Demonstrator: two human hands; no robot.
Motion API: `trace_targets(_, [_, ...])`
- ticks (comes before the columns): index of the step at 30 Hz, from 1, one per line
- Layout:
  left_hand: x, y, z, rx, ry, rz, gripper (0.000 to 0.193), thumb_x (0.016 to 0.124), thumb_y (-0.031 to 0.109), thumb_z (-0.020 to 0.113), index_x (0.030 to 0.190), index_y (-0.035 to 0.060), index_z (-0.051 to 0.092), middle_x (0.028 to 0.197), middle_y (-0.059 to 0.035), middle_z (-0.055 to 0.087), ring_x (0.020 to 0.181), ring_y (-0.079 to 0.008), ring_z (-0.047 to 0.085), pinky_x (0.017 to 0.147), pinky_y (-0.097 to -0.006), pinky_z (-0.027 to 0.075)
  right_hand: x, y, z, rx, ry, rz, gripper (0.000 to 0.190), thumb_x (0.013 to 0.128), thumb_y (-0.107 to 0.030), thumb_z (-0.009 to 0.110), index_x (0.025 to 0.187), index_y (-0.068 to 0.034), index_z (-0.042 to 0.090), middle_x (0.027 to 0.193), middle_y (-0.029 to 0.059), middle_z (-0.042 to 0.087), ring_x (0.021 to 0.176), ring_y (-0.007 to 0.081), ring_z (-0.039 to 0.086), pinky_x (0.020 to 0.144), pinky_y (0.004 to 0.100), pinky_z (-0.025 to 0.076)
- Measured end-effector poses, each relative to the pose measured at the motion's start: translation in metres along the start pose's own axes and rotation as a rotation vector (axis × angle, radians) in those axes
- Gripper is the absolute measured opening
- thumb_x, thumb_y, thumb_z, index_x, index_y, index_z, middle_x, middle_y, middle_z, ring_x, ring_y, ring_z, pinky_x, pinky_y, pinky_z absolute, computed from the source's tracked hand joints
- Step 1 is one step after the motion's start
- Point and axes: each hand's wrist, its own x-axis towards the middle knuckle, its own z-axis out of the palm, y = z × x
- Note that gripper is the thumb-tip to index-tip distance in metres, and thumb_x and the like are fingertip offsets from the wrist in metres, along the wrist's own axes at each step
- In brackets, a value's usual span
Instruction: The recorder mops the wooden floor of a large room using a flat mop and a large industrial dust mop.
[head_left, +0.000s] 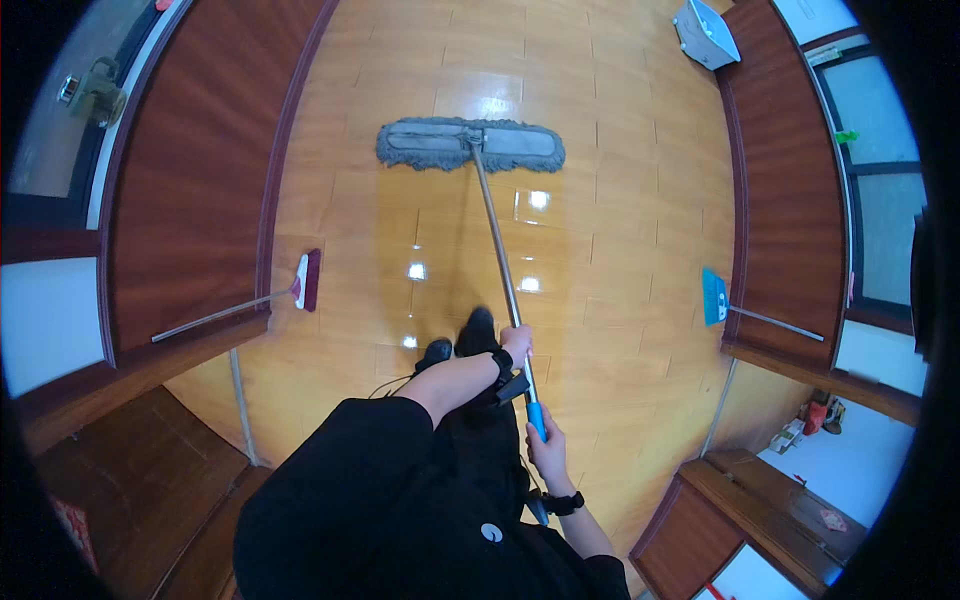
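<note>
A wide dust mop with a grey fringed head (522, 141) lies flat on the glossy tiled floor (630, 247) ahead of me. Its metal pole (496, 234) slants back towards my body. Around the pole, partway down, is my left hand (517, 343), its fingers wrapped closed. My right hand (549, 450) grips the blue handle sleeve (535, 421) at the pole's near end. Both wrists wear black straps. My black shoes (475, 331) stand on the floor just left of the pole.
At the left wall leans a broom with dark red bristles (313, 280). A blue-bristled broom (714, 297) rests against the right wall panelling (787, 195). A light-coloured plastic basket (706, 37) stands at the far right. Open doorways lie on both sides near me.
</note>
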Motion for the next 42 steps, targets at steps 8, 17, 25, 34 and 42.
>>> trace_targets(8, [0.054, 0.074, 0.004, -0.119, -0.267, -0.049, 0.016, 0.074, 0.015, 0.047, 0.062, 0.0033, 0.044, 0.048, -0.0086, 0.046, 0.035, -0.0215, 0.046, 0.034, -0.0321, 0.038, 0.064, -0.040, 0.014, -0.029, 0.009, -0.074, 0.047, 0.080, -0.011, 0.053, 0.123, 0.000, 0.037, 0.100, 0.0134, 0.056, 0.076, 0.0121, 0.053, 0.068, 0.0236, 0.043])
trace_targets(17, [0.038, 0.167, 0.038, 0.038, -0.062, -0.025, 0.013, 0.071, 0.013, 0.052, 0.070, 0.0059, 0.042, 0.048, -0.0032, 0.040, 0.034, -0.0141, 0.040, 0.030, -0.0277, 0.034, 0.113, -0.089, 0.032, 0.071, 0.002, -0.089, 0.049, 0.081, -0.012, 0.051, 0.124, 0.002, 0.033, 0.119, 0.0215, 0.044, 0.113, 0.0230, 0.042, 0.091, 0.0297, 0.033])
trace_targets(25, [0.084, 0.241, 0.057, -0.019, -0.089, -0.016, 0.018, 0.072, 0.012, 0.051, 0.056, 0.0057, 0.044, 0.042, -0.0045, 0.041, 0.030, -0.0170, 0.041, 0.028, -0.0288, 0.033, 0.155, -0.192, 0.038, -0.066, -0.037, -0.085, 0.049, 0.081, -0.012, 0.050, 0.125, 0.001, 0.033, 0.088, 0.0113, 0.058, 0.068, 0.0136, 0.055, 0.062, 0.0254, 0.045])
trace_targets(34, [0.091, 0.325, 0.097, 0.060, -0.014, 0.017, 0.019, 0.071, 0.012, 0.049, 0.054, 0.0055, 0.042, 0.041, -0.0047, 0.040, 0.031, -0.0177, 0.041, 0.029, -0.0300, 0.031, 0.206, -0.259, 0.038, -0.022, 0.001, -0.007, 0.050, 0.080, -0.010, 0.052, 0.126, -0.004, 0.035, 0.066, 0.0009, 0.051, 0.054, 0.0063, 0.046, 0.048, 0.0216, 0.039])
trace_targets(42, [0.136, 0.440, 0.123, 0.048, -0.043, -0.062, 0.015, 0.070, 0.010, 0.047, 0.056, 0.0053, 0.043, 0.043, -0.0068, 0.042, 0.032, -0.0182, 0.041, 0.030, -0.0310, 0.030, 0.270, -0.386, 0.074, -0.001, -0.038, 0.044, 0.050, 0.082, -0.008, 0.049, 0.128, -0.013, 0.032, 0.058, -0.0033, 0.041, 0.042, 0.0038, 0.037, 0.036, 0.0176, 0.032])
